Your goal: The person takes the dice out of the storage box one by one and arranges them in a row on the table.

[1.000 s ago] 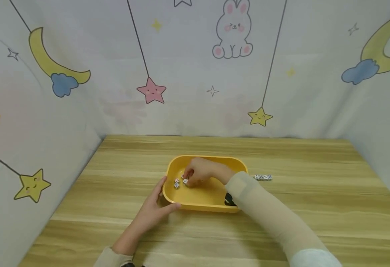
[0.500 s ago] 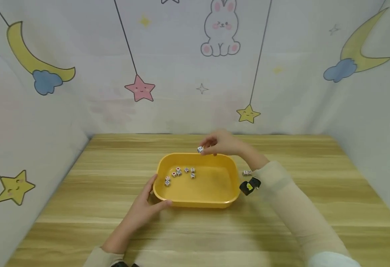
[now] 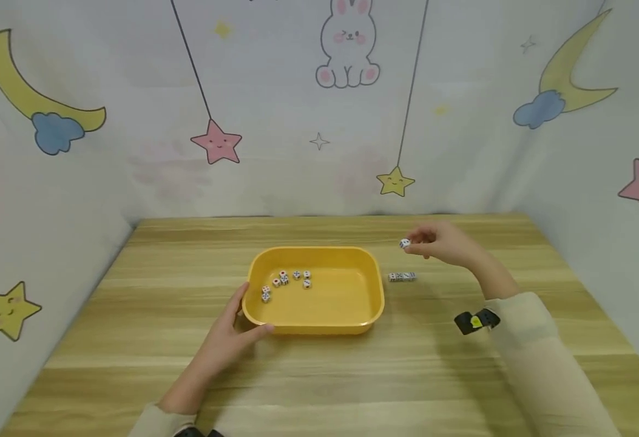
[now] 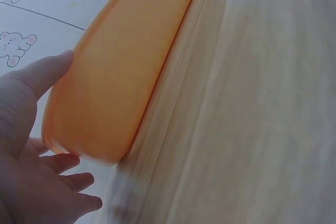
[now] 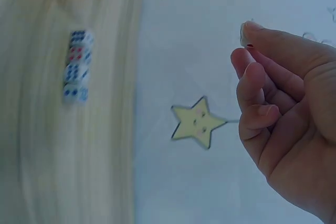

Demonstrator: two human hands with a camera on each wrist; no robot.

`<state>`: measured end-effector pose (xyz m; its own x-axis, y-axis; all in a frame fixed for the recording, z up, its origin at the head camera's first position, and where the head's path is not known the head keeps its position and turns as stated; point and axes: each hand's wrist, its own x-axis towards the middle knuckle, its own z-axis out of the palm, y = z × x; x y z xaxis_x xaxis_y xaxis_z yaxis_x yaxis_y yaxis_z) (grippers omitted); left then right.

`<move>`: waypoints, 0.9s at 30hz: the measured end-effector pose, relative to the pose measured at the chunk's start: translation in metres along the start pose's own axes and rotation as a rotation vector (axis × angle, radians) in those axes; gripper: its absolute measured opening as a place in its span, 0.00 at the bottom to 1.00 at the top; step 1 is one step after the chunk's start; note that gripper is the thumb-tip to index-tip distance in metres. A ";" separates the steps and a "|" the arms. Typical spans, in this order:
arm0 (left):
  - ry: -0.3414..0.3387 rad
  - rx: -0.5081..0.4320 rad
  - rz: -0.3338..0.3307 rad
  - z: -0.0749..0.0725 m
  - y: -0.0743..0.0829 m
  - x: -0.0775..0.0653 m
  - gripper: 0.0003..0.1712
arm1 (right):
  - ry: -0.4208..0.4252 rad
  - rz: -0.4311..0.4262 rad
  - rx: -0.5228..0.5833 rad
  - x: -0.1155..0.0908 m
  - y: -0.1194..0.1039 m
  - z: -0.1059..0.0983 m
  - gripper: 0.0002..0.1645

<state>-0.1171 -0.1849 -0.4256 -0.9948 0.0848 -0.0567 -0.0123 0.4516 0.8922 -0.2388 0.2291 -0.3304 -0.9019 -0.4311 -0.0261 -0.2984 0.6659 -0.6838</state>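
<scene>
Pinching a small white die between fingertips, the right hand hangs above the table, to the right of the tray and just behind a row of dice. The die is a tiny cube with coloured pips; in the right wrist view only a sliver of it shows at the fingertips, the other fingers curled loosely below. The row is four white cubes lined up edge to edge on the wood, blue and red pips facing up, lying just right of the tray's right wall.

Inside the tray, a smooth yellow plastic tub with rounded corners and a rolled rim, six more dice lie scattered in a loose arc along the left half of the floor. The left hand rests against the tray's near left corner, thumb along the front wall and fingers reaching up the side, straight and relaxed; the left wrist view shows the thumb against the orange-yellow outer wall.

A black and yellow band sits on the right wrist over a pale sleeve. The table is light wood-grain laminate, walled by pale cloth printed with stars, moons and a rabbit.
</scene>
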 end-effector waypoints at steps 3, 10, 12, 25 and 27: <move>-0.002 -0.003 -0.002 -0.001 0.001 -0.001 0.60 | 0.020 0.081 -0.022 -0.013 0.027 -0.003 0.20; -0.009 -0.002 0.000 -0.001 0.001 0.000 0.60 | 0.063 0.153 0.000 -0.033 0.061 -0.005 0.22; -0.010 -0.005 0.003 0.001 0.001 0.001 0.60 | 0.069 0.154 -0.007 -0.033 0.068 -0.003 0.21; -0.012 -0.011 0.017 0.000 0.000 0.002 0.60 | 0.057 0.107 -0.071 -0.013 0.089 0.026 0.14; -0.013 -0.015 0.018 0.000 0.000 0.002 0.60 | 0.054 0.110 -0.065 -0.012 0.089 0.028 0.14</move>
<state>-0.1187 -0.1847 -0.4259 -0.9934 0.1043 -0.0467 0.0035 0.4366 0.8997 -0.2456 0.2763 -0.4114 -0.9452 -0.3215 -0.0578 -0.2152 0.7462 -0.6300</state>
